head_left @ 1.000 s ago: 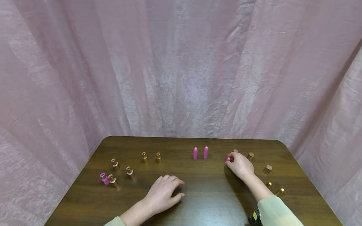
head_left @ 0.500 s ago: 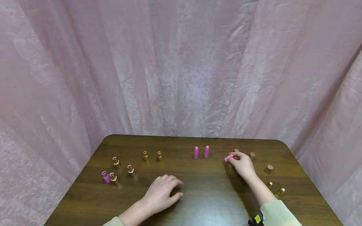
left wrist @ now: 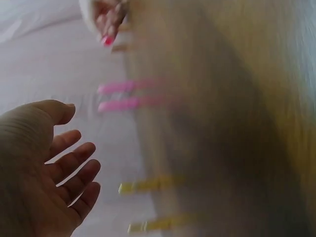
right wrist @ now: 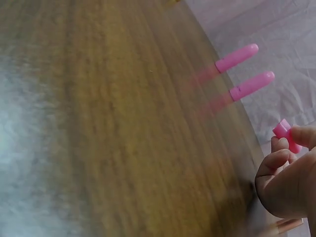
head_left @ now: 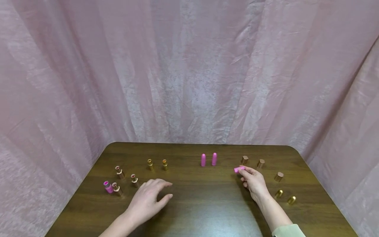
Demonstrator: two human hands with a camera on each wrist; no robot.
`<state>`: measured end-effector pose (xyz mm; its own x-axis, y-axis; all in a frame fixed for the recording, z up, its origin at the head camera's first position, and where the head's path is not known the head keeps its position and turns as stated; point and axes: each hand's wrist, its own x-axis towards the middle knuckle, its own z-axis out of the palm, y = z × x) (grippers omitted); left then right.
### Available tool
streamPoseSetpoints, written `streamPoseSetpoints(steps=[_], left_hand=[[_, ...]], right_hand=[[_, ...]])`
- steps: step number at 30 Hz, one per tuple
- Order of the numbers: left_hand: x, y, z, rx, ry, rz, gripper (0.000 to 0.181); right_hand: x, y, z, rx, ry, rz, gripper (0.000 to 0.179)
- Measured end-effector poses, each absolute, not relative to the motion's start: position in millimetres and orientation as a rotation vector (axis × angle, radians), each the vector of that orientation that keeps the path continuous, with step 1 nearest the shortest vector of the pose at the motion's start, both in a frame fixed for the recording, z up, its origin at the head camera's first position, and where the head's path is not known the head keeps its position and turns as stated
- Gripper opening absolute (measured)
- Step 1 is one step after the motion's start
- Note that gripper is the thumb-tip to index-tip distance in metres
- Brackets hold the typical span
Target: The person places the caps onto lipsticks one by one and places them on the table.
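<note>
My right hand [head_left: 255, 184] pinches a pink lipstick cap [head_left: 239, 169] between thumb and fingertips, just above the right side of the table. In the right wrist view the cap [right wrist: 284, 131] lies tilted, one end pointing away from the hand. My left hand [head_left: 148, 200] hovers over the left middle of the table, thumb and fingers spread, with nothing in it. Close to it stand three rose-gold lipstick tubes [head_left: 134, 180] without caps and a pink uncapped tube [head_left: 108, 187]. The left wrist view shows the left palm [left wrist: 44, 168] with relaxed fingers.
Two closed pink tubes [head_left: 203, 160] stand upright near the table's back edge. Two gold uncapped tubes [head_left: 164, 164] are left of them. On the right are three rose-gold caps [head_left: 279, 176] and two gold caps [head_left: 291, 200]. A pink curtain [head_left: 189, 72] hangs behind the table [head_left: 207, 197].
My left hand has moved left toward the uncapped rose-gold tubes. My right hand has turned, lifting the pink cap and tipping it sideways; the rose-gold cap behind it is now more visible.
</note>
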<state>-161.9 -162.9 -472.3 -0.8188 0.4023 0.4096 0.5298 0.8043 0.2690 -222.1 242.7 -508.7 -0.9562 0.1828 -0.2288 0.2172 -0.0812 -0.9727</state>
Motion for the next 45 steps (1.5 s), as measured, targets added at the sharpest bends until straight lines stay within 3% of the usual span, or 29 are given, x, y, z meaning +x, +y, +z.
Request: streamPoseSetpoints(steps=[12, 20, 31, 45], left_hand=[[-160.2, -285.1, -423.1, -0.184, -2.633, -0.721, 0.036], [-164.8, -353.7, -451.9, 0.002, -2.656, -0.874, 0.039], [-173.1, -364.4, -487.8, 0.133, -2.956, -1.092, 0.067], [-183.3, -361.1, -503.4, 0.138, -2.970, -1.004, 0.053]], right_hand=[[-217.7, 239.0, -510.1, 0.437, 2.093, -2.246, 0.036], [-213.5, 239.4, -508.1, 0.426, 2.109, -2.206, 0.043], [-214.8, 238.8, -509.5, 0.423, 2.120, -2.182, 0.047], [-214.3, 239.4, -510.2, 0.404, 2.124, -2.176, 0.044]])
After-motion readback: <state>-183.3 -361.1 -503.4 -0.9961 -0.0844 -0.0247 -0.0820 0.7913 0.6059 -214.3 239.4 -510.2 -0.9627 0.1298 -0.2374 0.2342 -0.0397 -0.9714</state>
